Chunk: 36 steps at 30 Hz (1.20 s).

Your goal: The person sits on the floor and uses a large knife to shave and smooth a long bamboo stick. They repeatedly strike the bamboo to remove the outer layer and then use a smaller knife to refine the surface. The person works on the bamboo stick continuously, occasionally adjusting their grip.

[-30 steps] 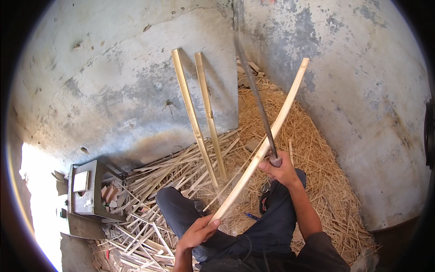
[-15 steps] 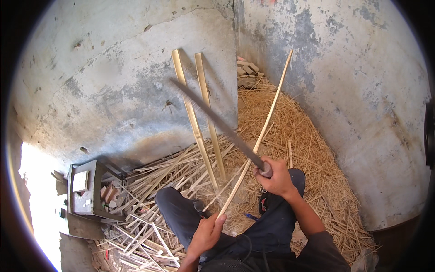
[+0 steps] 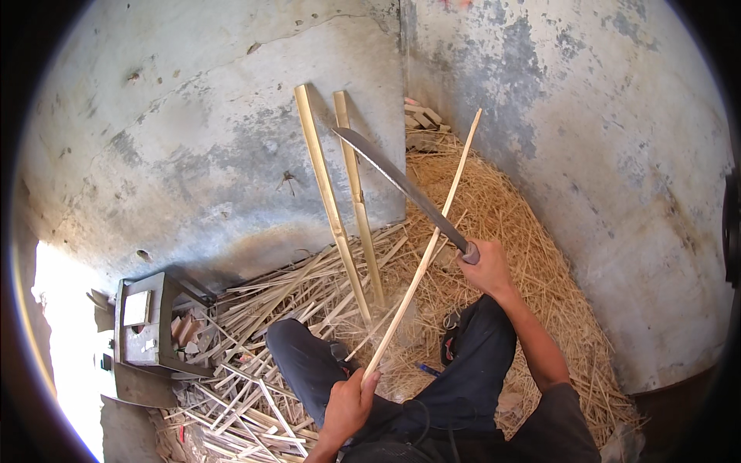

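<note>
My left hand (image 3: 349, 403) is closed round the lower end of a long, pale bamboo strip (image 3: 423, 266), which slants up and to the right, away from me. In my right hand (image 3: 488, 270) is the handle of a long machete (image 3: 394, 176), fingers wrapped round it. Its dark blade points up and to the left and crosses the strip about midway along. Whether the blade touches the strip or only passes in front of it, I cannot tell.
Two split bamboo lengths (image 3: 324, 177) lean on the left wall (image 3: 193, 139). Cut strips (image 3: 262, 289) lie heaped left of my knees; shavings (image 3: 540, 285) cover the floor on the right. A grey box-like stand (image 3: 166, 328) is at the left. Something blue (image 3: 429, 369) lies between my legs.
My right hand has moved up and to the right with the machete, so the blade crosses the strip farther out. The strip's far end has dipped; my left hand has shifted slightly.
</note>
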{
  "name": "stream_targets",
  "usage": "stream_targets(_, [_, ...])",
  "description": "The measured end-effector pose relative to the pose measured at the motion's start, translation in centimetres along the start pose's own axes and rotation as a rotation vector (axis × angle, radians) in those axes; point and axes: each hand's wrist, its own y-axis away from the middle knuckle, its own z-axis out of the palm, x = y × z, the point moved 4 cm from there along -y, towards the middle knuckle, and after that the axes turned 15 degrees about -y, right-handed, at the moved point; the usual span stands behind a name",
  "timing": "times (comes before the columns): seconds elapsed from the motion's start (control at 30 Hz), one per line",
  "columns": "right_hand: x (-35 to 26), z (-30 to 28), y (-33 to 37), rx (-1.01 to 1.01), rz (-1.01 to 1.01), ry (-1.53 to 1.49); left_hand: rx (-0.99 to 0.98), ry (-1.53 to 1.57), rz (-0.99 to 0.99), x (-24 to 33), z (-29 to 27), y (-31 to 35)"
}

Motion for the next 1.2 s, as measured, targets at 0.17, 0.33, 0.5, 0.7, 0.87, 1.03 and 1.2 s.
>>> stream_targets(0.17, [1.1, 1.5, 1.0, 0.001, 0.035, -0.314, -0.435, 0.600, -0.082, -2.6, 0.1, -2.0])
stream_targets(0.33, [-2.2, 4.7, 4.2, -0.021, 0.284, -0.968, -0.364, 0.662, -0.003, -0.8, -1.2, -4.0])
stream_targets(0.5, [-5.5, 5.0, 5.3, -0.123, 0.263, -0.946, 0.059, 0.374, -0.031, 0.9, -2.1, -5.0])
stream_targets(0.7, [-5.9, 5.1, 6.0, -0.121, 0.267, -1.044, 0.521, 0.177, 0.040, 1.1, -9.4, -6.3])
stream_targets(0.87, [-5.6, 5.2, 6.8, -0.053, 0.190, -1.063, 1.079, 0.120, 0.028, -4.2, -18.1, -6.7])
stream_targets(1.03, [-6.1, 5.5, 7.3, 0.007, 0.199, -1.121, 1.338, 0.709, 0.338, -6.9, -22.6, -7.5])
stream_targets(1.2, [-4.9, 6.4, 7.8, -0.012, 0.265, -1.117, 1.042, 0.837, 0.412, -8.2, -20.1, -9.4])
